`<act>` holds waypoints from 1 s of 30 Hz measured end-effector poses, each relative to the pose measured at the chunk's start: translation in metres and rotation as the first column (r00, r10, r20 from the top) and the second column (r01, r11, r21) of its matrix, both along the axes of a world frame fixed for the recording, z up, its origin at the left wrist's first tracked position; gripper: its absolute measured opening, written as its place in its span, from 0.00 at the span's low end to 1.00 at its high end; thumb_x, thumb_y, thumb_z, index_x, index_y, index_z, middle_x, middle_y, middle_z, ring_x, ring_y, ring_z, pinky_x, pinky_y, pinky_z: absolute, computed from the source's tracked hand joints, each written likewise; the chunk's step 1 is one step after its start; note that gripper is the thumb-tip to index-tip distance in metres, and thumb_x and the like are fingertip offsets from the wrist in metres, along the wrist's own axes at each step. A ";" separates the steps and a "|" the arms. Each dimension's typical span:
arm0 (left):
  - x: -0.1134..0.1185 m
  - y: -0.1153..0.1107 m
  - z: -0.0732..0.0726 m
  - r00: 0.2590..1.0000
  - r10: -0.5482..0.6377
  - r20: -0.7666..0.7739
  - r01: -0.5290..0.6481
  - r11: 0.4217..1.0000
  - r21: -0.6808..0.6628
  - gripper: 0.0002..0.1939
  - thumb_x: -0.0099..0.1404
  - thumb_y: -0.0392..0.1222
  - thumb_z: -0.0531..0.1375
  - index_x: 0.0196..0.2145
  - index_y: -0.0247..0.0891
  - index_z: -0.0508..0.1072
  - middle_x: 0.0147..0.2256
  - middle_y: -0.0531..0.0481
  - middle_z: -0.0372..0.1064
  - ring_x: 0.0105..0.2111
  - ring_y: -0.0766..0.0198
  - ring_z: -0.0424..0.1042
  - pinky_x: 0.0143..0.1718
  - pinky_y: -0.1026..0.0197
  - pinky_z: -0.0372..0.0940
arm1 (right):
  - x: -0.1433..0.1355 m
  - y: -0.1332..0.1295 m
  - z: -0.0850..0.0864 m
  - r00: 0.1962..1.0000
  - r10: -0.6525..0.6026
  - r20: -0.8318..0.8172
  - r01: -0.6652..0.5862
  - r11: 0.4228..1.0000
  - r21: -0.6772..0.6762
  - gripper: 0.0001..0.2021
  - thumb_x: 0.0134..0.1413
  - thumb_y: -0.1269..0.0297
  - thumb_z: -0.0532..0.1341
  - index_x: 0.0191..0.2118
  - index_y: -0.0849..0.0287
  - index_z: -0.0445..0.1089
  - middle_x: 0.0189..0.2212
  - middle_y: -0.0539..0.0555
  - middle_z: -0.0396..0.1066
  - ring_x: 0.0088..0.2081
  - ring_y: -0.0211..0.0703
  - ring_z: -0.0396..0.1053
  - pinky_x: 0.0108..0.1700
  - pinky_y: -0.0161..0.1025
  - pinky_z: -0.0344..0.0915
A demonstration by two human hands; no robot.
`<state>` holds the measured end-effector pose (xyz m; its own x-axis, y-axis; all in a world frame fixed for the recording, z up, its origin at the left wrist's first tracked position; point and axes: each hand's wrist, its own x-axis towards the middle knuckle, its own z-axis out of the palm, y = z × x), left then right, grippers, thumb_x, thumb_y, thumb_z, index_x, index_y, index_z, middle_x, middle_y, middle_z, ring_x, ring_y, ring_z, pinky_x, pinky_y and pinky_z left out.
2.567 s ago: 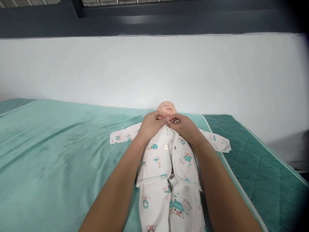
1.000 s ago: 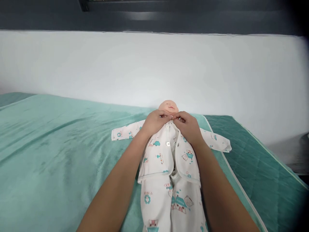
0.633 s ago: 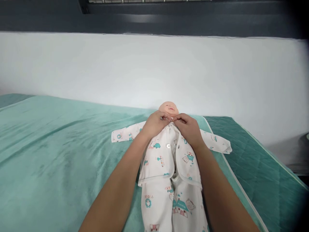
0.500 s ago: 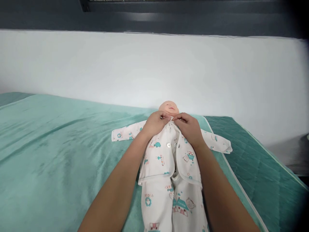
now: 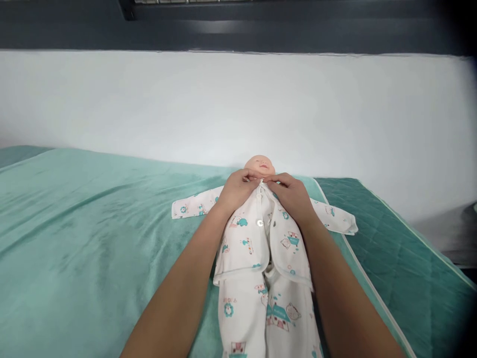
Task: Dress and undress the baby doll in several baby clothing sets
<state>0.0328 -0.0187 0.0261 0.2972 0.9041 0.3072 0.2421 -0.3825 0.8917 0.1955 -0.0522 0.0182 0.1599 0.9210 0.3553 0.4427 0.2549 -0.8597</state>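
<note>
A baby doll (image 5: 260, 163) lies on its back, its head near the wall, in a white printed jacket (image 5: 246, 243) and matching trousers (image 5: 244, 313). Both sleeves stretch out sideways. My left hand (image 5: 239, 189) pinches the jacket's collar at the neck, on the left side. Opposite it, my right hand (image 5: 288, 191) pinches the other collar edge, fingertips almost touching the left ones. Below the hands the two front panels part, with a round snap showing on the left panel. The fingertips partly hide the collar.
A light green blanket (image 5: 93, 238) spreads under the doll, over a darker green quilted cover (image 5: 387, 258) on the right. Behind stands a white wall (image 5: 186, 109) with a dark frame (image 5: 261, 35) above it.
Both hands stay at the collar, and their fingertips have shifted very slightly. The view has tilted a little; the doll and clothes look the same.
</note>
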 end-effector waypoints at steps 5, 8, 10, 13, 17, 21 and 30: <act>-0.003 -0.009 -0.003 0.984 0.108 -0.142 -0.075 0.972 0.223 0.15 0.64 0.32 0.53 0.38 0.42 0.80 0.40 0.49 0.69 0.42 0.63 0.70 0.50 0.59 0.63 | 0.003 -0.015 0.004 0.995 0.059 0.081 -0.053 0.996 -0.070 0.14 0.56 0.56 0.60 0.44 0.54 0.77 0.47 0.55 0.71 0.49 0.47 0.68 0.56 0.48 0.59; -0.008 -0.021 -0.005 0.959 0.141 -0.247 -0.068 0.957 0.282 0.17 0.65 0.33 0.51 0.41 0.42 0.80 0.41 0.48 0.67 0.43 0.62 0.70 0.50 0.57 0.63 | 0.003 -0.031 0.000 0.990 0.102 0.093 -0.098 0.994 -0.045 0.16 0.60 0.54 0.57 0.49 0.53 0.74 0.52 0.56 0.68 0.57 0.50 0.62 0.62 0.51 0.53; -0.011 -0.032 -0.005 0.937 0.188 -0.294 -0.081 0.937 0.341 0.18 0.66 0.33 0.51 0.43 0.41 0.79 0.42 0.47 0.67 0.45 0.59 0.68 0.51 0.56 0.63 | 0.000 -0.045 -0.004 0.993 0.094 0.076 -0.094 0.996 -0.005 0.17 0.59 0.54 0.58 0.50 0.54 0.73 0.55 0.57 0.66 0.59 0.49 0.60 0.63 0.52 0.52; -0.016 -0.053 -0.008 0.914 0.300 -0.274 -0.161 0.886 0.434 0.16 0.67 0.33 0.51 0.43 0.40 0.77 0.42 0.46 0.69 0.46 0.57 0.65 0.51 0.55 0.61 | -0.008 -0.072 -0.008 1.000 0.009 0.026 -0.013 0.988 0.156 0.13 0.59 0.58 0.59 0.47 0.53 0.72 0.52 0.56 0.69 0.56 0.48 0.64 0.61 0.50 0.57; -0.019 -0.077 -0.013 0.929 0.334 -0.159 -0.233 0.863 0.449 0.11 0.68 0.37 0.54 0.42 0.40 0.76 0.40 0.48 0.71 0.45 0.58 0.65 0.49 0.56 0.61 | -0.020 -0.098 -0.009 0.989 -0.147 0.002 0.138 0.932 0.335 0.08 0.60 0.61 0.58 0.42 0.53 0.72 0.40 0.55 0.70 0.41 0.45 0.68 0.47 0.45 0.66; -0.019 -0.080 -0.014 0.959 0.245 -0.140 -0.171 0.899 0.404 0.11 0.69 0.43 0.55 0.44 0.41 0.76 0.40 0.49 0.70 0.44 0.60 0.66 0.47 0.58 0.62 | -0.025 -0.092 -0.007 0.992 -0.095 0.084 0.074 0.971 0.225 0.11 0.59 0.56 0.59 0.42 0.55 0.71 0.36 0.53 0.69 0.34 0.42 0.65 0.38 0.41 0.65; -0.015 -0.066 0.000 0.975 0.139 -0.174 -0.087 0.956 0.281 0.05 0.63 0.39 0.60 0.36 0.42 0.77 0.33 0.51 0.70 0.41 0.61 0.68 0.42 0.60 0.63 | -0.015 -0.075 0.007 0.999 -0.053 -0.003 0.052 0.990 -0.130 0.13 0.51 0.52 0.64 0.36 0.55 0.70 0.26 0.48 0.68 0.27 0.38 0.63 0.30 0.37 0.60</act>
